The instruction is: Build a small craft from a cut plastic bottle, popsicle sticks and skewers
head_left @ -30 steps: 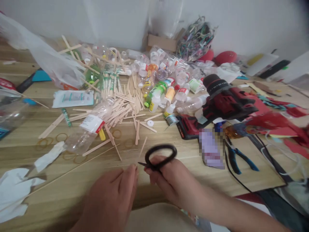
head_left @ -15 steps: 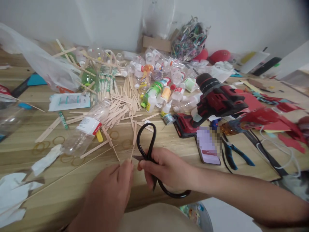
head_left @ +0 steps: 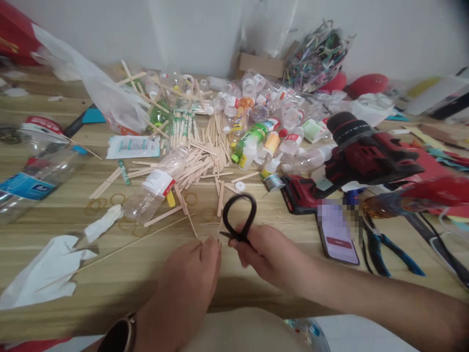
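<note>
Gripping the black scissors (head_left: pixel 239 217) in my closed right hand (head_left: pixel 269 254), handle loop up and blades pointing left, I see my left hand (head_left: pixel 190 274) pinching a thin wooden stick (head_left: pixel 219 230) just beside the tips, running away toward the stick pile (head_left: pixel 201 156), its held end hidden.
</note>
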Demonstrator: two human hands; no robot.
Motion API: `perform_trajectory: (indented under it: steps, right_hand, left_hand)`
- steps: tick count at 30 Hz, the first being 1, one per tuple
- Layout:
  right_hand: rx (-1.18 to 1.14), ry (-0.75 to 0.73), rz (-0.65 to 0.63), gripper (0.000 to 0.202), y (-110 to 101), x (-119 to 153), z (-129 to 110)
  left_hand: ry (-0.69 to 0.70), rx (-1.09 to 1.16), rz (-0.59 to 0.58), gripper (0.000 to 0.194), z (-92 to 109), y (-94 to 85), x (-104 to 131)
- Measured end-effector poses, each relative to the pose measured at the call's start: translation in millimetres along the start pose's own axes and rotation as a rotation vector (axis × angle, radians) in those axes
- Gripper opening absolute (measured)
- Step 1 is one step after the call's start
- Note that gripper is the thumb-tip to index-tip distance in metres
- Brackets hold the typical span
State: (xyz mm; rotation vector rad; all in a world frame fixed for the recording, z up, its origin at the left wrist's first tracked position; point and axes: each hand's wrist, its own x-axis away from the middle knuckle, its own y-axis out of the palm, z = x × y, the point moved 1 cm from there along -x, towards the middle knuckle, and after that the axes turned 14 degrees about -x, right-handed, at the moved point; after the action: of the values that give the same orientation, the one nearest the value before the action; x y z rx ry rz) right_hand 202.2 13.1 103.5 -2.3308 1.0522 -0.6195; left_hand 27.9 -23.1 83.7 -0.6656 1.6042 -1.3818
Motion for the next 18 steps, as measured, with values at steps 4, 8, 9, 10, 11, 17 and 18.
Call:
perform_trajectory:
  steps: [4,8,9,10,11,17,18]
  right_hand:
    - [0.363,-0.254,0.135,0.021,1.2,2.6,7.3]
    - [-0.073,-0.009,-0.058,0.037,0.9,-2.9,3.9]
    - [-0.211,0.067,-0.127,0.041,1.6,-3.8,2.8]
    - [-0.31,0.124,-0.168,0.042,2.4,-4.1,2.4]
    - [-0.326,0.141,-0.151,0.04,2.9,-3.9,2.9]
    - [0.327,-0.133,0.085,0.017,4.3,1.0,6.2]
    - [0.242,-0.087,0.05,0.018,4.2,0.4,4.8]
  left_hand:
    - [-0.067,0.06,-0.057,0.029,0.6,-1.3,-0.4]
    - [0.027,-0.043,-0.041,0.029,-0.8,3.9,4.7]
    - [0.042,-0.055,-0.044,0.029,-1.2,5.2,5.6]
    - [0.041,-0.055,-0.044,0.029,-1.8,6.1,6.1]
    - [0.032,-0.04,-0.06,0.028,-2.3,6.6,6.2]
    - [-0.052,0.139,-0.121,0.025,-3.7,5.1,6.1]
    - [-0.054,0.138,-0.115,0.026,-3.9,5.5,7.2]
